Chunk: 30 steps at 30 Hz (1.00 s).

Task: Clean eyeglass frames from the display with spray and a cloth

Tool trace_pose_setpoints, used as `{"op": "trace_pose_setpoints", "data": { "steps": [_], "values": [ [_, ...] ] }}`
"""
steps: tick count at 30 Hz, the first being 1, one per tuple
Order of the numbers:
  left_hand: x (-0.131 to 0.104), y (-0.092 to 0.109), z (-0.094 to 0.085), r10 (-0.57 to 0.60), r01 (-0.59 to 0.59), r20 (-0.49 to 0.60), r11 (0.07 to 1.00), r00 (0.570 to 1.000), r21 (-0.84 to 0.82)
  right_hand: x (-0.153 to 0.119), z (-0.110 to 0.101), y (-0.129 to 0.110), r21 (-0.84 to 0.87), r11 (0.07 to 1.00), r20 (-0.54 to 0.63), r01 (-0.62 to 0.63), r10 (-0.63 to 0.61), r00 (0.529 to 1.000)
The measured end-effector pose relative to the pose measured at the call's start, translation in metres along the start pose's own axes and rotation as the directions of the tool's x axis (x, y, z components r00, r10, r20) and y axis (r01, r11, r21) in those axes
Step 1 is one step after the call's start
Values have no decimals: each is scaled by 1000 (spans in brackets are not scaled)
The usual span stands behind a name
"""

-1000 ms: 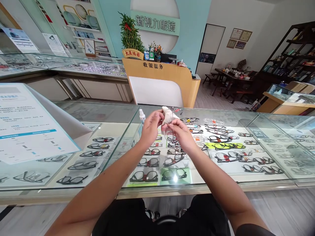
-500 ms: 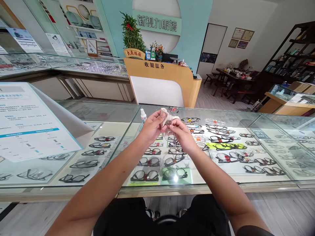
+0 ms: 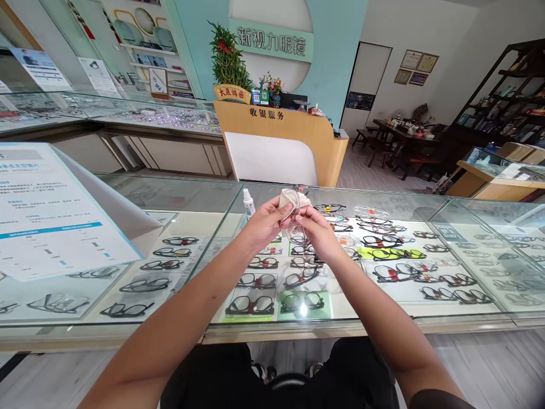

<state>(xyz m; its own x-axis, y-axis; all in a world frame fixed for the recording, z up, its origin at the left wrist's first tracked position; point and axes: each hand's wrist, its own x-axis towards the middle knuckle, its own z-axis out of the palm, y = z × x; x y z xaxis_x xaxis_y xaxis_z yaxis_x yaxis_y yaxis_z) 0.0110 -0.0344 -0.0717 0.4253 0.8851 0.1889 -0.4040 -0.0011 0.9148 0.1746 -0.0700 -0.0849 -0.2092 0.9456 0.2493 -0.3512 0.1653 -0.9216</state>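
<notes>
Above the glass counter (image 3: pixel 264 325), my left hand (image 3: pixel 269 220) pinches a pale cleaning cloth (image 3: pixel 289 200) against a pair of glasses (image 3: pixel 294 233). My right hand (image 3: pixel 315 228) is closed on the same glasses from the other side, its thumb and fingers near the cloth. One clear lens hangs below my fingers and the thin frame rises above them; part of it is hidden by the cloth. Just left of my left hand a small white spray bottle (image 3: pixel 248 203) stands upright on the counter.
Under the glass lie rows of display glasses (image 3: pixel 250 305), several with red tags. A large printed card (image 3: pixel 55 210) stands at the left on the counter. Beyond it are a wooden cash desk (image 3: pixel 281 122) and, at the far right, another display case (image 3: pixel 502 170).
The cloth has shifted and spread a little to the right over the glasses, and the frame has tilted slightly. Both hands stay in nearly the same place.
</notes>
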Motion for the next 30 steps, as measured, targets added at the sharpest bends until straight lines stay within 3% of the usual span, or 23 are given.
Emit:
{"op": "trace_pose_setpoints", "data": {
  "steps": [5, 11, 15, 20, 24, 30],
  "values": [
    [-2, 7, 3, 27, -27, 15, 999, 1000, 39, -1, 3, -5, 91, 994, 31, -67, 65, 997],
    [-5, 12, 12, 193, -178, -87, 972, 977, 156, -6, 10, -15, 99, 992, 61, -81, 75, 995],
    [0, 27, 21, 264, -245, -97, 954, 960, 174, -1, 14, -28, 103, 993, 95, -62, 53, 994],
    [21, 62, 38, 349, -334, -108, 933, 931, 137, 19, 18, -65, 66, 998, 165, -2, -9, 986],
    [34, 89, 47, 467, -447, -96, 877, 879, 174, 29, 20, -105, 14, 997, 254, 74, -76, 964],
    [26, 103, 48, 412, -416, 58, 897, 910, 151, 27, 8, -137, -93, 991, 266, 94, -66, 962]
  ]
}}
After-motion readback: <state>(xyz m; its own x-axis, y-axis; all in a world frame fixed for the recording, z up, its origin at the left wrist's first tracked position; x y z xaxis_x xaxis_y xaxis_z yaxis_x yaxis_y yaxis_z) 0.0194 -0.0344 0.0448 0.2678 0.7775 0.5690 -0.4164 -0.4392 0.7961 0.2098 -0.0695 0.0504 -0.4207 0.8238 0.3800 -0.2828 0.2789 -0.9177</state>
